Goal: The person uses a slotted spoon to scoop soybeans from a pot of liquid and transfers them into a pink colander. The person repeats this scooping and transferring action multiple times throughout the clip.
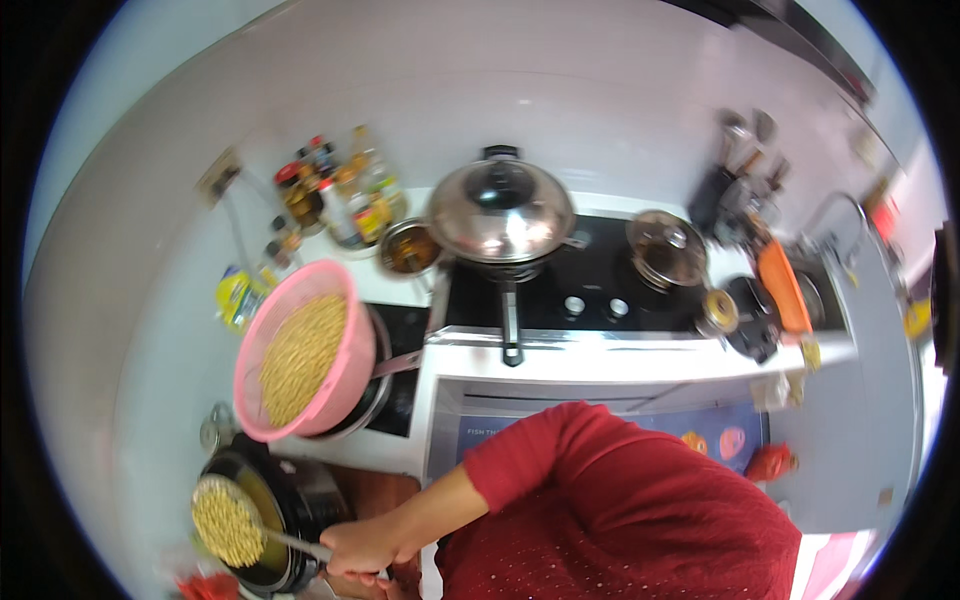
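Note:
My right hand [366, 546] grips the handle of a round metal skimmer [294, 541]. A heap of pale yellow beans or grains [225, 523] fills its bowl. The skimmer hangs over a dark open pot [281, 495] with yellowish liquid inside. Below my right hand, at the bottom edge, my left hand [366, 586] shows only in part; what it holds is hidden. Above the pot, a pink plastic colander [352, 360] leans tilted on a pan with a handle [397, 363]. Similar yellow beans or grains [306, 360] lie in the colander.
A lidded steel wok [501, 214] and a glass-lidded pot [666, 251] sit on a black cooktop [592, 274]. Sauce bottles [352, 199] stand by the wall beside a bowl of dark liquid [410, 247]. Right of the cooktop are an orange basket [784, 285] and a sink [829, 296].

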Tool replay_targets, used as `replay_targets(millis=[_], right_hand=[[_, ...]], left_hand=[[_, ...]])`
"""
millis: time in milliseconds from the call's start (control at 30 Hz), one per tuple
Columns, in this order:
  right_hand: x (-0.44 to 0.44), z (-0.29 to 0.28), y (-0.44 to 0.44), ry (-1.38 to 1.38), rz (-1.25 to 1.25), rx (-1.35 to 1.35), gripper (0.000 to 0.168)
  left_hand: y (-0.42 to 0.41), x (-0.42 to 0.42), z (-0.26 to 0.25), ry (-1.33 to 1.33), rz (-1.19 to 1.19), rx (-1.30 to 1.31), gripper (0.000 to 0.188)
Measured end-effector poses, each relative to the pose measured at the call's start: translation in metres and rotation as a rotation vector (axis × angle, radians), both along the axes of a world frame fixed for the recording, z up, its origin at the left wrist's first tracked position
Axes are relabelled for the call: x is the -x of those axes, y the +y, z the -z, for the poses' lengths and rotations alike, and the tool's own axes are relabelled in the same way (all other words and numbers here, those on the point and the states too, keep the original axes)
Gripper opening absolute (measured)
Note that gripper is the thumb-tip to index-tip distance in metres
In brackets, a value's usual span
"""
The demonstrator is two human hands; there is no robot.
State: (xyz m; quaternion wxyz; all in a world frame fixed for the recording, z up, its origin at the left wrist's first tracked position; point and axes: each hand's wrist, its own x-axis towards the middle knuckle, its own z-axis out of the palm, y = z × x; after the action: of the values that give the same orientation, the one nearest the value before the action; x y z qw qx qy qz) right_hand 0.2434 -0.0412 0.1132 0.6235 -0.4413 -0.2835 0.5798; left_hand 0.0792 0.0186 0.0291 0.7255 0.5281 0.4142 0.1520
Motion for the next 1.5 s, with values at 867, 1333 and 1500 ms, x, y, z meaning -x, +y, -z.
replay_targets(millis=[867, 1333, 1500], right_hand=[[0.022, 0.023, 0.026, -0.013, 0.032, -0.057, 0.013], [0.008, -0.032, 0.001, 0.134, -0.091, 0.207, 0.011], [0.0, -0.036, -0.003, 0.098, -0.087, 0.241, 0.017]], left_hand=[[0.017, -0.008, 0.0, 0.134, 0.285, -0.144, 0.043], [0.008, 0.042, 0.016, -0.164, 0.173, 0.102, 0.028], [0.005, 0.048, 0.019, -0.183, 0.087, 0.13, 0.028]])
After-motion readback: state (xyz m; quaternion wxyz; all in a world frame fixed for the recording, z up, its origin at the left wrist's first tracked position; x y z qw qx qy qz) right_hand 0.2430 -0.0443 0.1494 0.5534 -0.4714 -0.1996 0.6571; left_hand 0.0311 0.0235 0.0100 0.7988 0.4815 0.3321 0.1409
